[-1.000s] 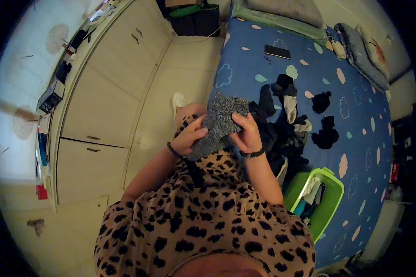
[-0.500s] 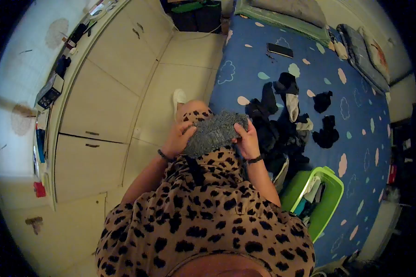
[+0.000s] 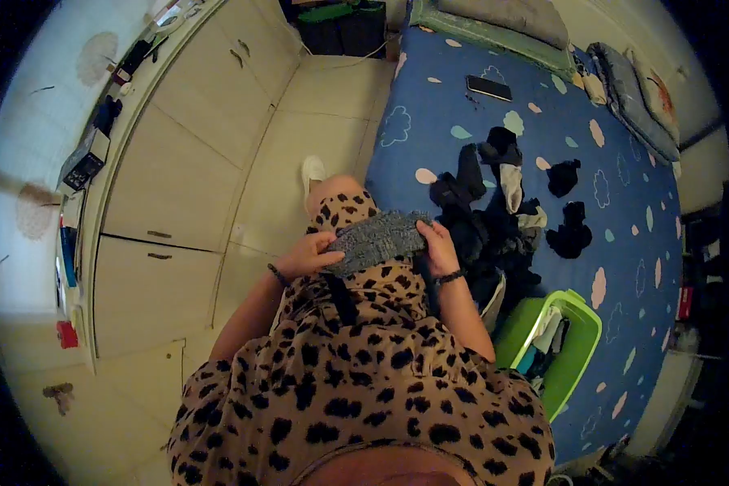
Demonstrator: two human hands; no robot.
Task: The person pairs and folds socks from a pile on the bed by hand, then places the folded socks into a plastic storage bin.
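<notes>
A fuzzy grey knitted piece is stretched lengthwise over my lap; its exact kind cannot be made out. My left hand pinches its left end, thumb on top. At the opposite end, my right hand grips the knit between thumb and fingers. Just beyond my right hand, a heap of dark socks lies on the bed, with a white-and-black sock among them.
Two dark bundles lie apart from the heap on the blue bed. A green plastic basket with folded cloth stands by my right elbow. A phone rests farther up. Cabinets line the left side.
The grey knitted piece has been drawn flatter and narrower between my hands. My right hand has shifted slightly down and to the right; the left has moved slightly.
</notes>
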